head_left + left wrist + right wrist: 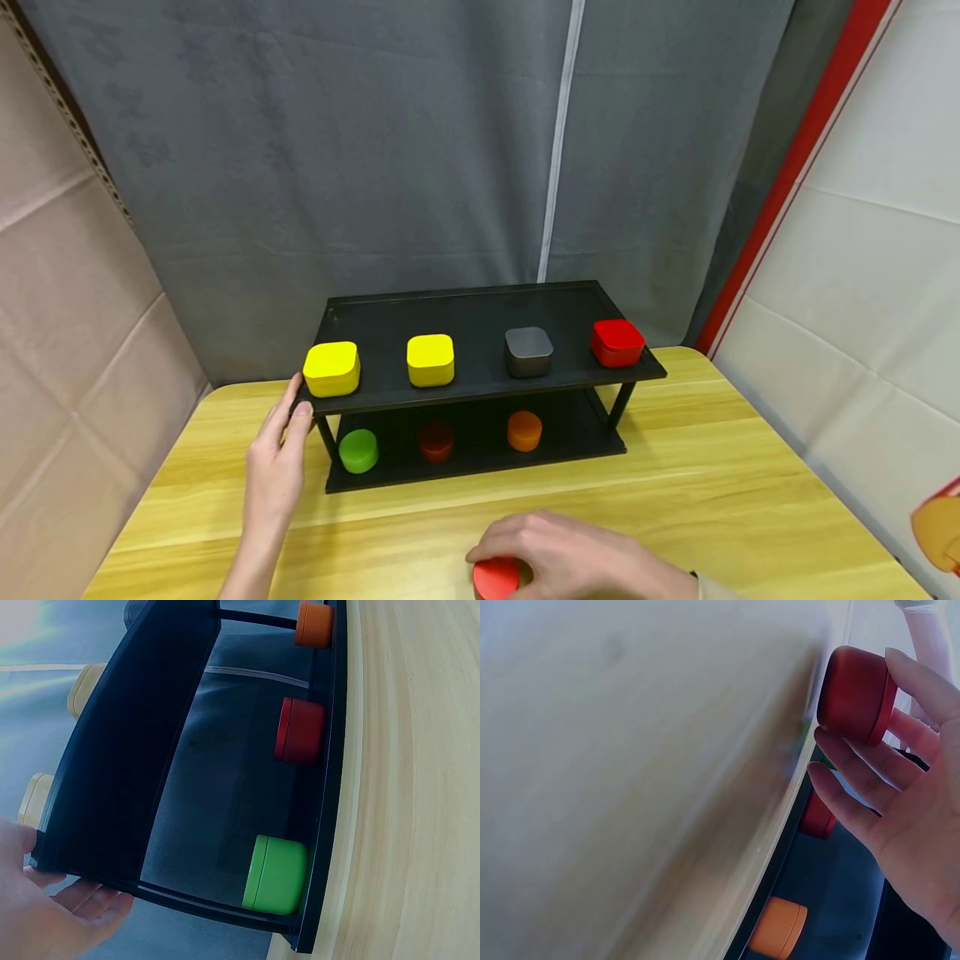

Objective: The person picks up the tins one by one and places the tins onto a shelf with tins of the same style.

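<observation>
A two-tier black shelf point(480, 312) stands on the wooden table. My left hand point(276, 467) grips the upper tier's left front corner, thumb at the front edge; in the left wrist view its fingers point(94, 900) curl beneath that end. Near the table's front, my right hand point(570, 554) holds a round red tin point(495, 578) between thumb and fingers. The right wrist view shows this lidded tin point(855, 696) from the side. On the lower tier sit a green round tin point(358, 451), a dark red one point(437, 441) and an orange one point(523, 431).
Along the upper tier's front stand two yellow square tins point(332, 369) point(431, 361), a dark grey one point(528, 352) and a red one point(617, 342). A grey curtain point(375, 167) hangs behind. Pale panels point(862, 275) flank the wooden table point(720, 467).
</observation>
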`<state>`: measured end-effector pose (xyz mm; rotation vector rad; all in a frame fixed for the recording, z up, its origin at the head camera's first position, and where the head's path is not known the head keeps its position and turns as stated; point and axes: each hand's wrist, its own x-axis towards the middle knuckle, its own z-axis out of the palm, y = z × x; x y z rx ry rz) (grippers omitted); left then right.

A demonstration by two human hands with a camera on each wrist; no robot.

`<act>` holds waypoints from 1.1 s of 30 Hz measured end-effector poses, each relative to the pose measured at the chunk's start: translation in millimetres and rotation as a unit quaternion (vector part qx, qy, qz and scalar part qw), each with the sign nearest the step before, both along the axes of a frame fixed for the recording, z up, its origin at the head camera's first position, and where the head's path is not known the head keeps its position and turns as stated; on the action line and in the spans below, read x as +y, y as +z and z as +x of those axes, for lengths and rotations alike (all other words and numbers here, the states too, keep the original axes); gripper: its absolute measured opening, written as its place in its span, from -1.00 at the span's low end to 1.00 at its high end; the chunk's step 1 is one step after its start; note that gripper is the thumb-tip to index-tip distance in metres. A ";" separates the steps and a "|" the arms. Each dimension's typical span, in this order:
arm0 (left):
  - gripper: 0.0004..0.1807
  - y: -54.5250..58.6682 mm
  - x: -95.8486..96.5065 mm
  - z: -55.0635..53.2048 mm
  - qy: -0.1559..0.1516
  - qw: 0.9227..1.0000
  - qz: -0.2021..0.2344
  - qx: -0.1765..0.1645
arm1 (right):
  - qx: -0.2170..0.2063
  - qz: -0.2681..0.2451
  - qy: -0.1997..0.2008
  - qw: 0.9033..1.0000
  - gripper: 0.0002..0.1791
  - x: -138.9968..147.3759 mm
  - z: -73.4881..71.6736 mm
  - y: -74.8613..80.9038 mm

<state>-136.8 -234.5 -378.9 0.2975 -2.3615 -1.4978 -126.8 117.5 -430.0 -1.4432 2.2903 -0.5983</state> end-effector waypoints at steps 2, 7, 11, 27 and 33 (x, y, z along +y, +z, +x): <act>-0.43 -0.3 -0.3 0.0 0.000 1.000 0.001 -0.001 | 0.004 -0.003 -0.002 1.000 -0.44 2.6 -0.7 0.3; -0.44 -1.1 -1.2 -0.4 -0.003 1.000 0.001 -0.001 | 0.010 -0.011 -0.012 1.000 -0.47 8.7 -3.1 -0.2; -0.44 -1.1 -1.0 -0.6 -0.002 1.000 0.000 0.000 | 0.011 -0.010 -0.027 1.000 -0.47 14.7 -4.2 -0.2; -0.44 -1.4 -1.6 -1.1 -0.001 1.000 -0.001 -0.001 | 0.033 -0.017 -0.086 0.996 -0.48 41.8 -11.4 2.2; -0.45 -1.4 -1.8 -1.3 0.000 1.000 -0.001 -0.004 | 0.025 -0.019 -0.113 0.993 -0.49 49.9 -15.3 3.8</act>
